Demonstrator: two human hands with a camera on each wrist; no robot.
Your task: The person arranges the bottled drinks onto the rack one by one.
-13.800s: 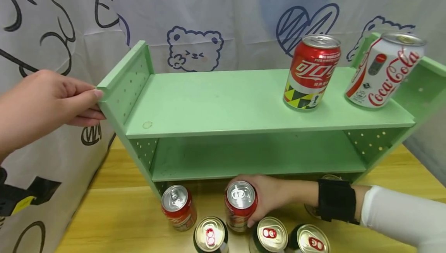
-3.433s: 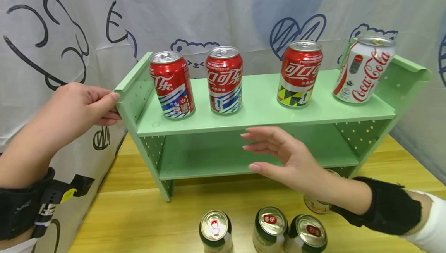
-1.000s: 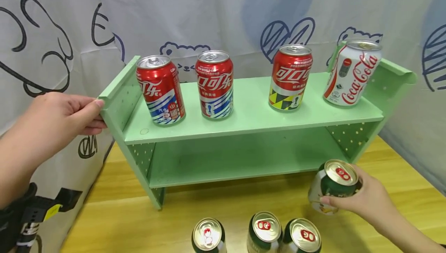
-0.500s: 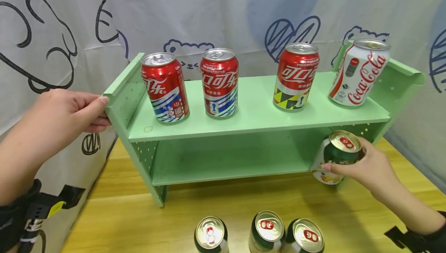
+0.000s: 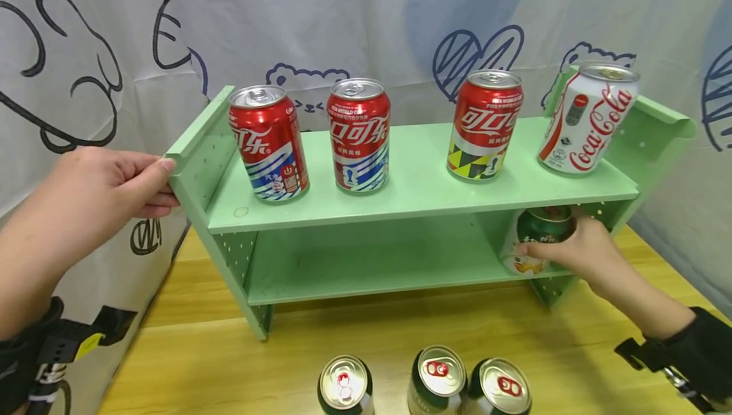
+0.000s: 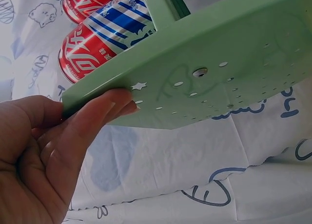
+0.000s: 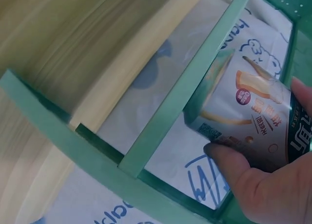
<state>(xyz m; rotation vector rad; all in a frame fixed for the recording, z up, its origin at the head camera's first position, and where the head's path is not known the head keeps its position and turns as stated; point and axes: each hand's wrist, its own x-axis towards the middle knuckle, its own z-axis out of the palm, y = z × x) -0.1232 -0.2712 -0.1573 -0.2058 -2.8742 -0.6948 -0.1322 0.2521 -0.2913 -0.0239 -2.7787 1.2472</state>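
Observation:
My left hand [image 5: 114,180] pinches the upper edge of the left side panel of a green two-tier shelf [image 5: 417,161]; in the left wrist view the thumb and fingers [image 6: 105,107] lie on either side of that panel. My right hand [image 5: 589,253] grips a green-and-white drink can [image 5: 540,227] from its right side, thumb across the front. This can is upright at the right end of the lower tier, its top partly hidden under the upper board. In the right wrist view the can's base [image 7: 195,104] is right at the lower board.
On the upper tier stand red Coca-Cola cans [image 5: 269,142], [image 5: 359,135], [image 5: 486,126] and a white Coca-Cola can [image 5: 589,119]. Three gold-topped green cans [image 5: 345,383], [image 5: 437,374], [image 5: 503,386] stand on the wooden table [image 5: 400,319] in front. A drawn-on white cloth [image 5: 389,21] hangs behind.
Two red cans have gone from the table to the upper tier's left half. My right hand has since raised the green-and-white can from the table into the lower tier. My left hand keeps its pinch.

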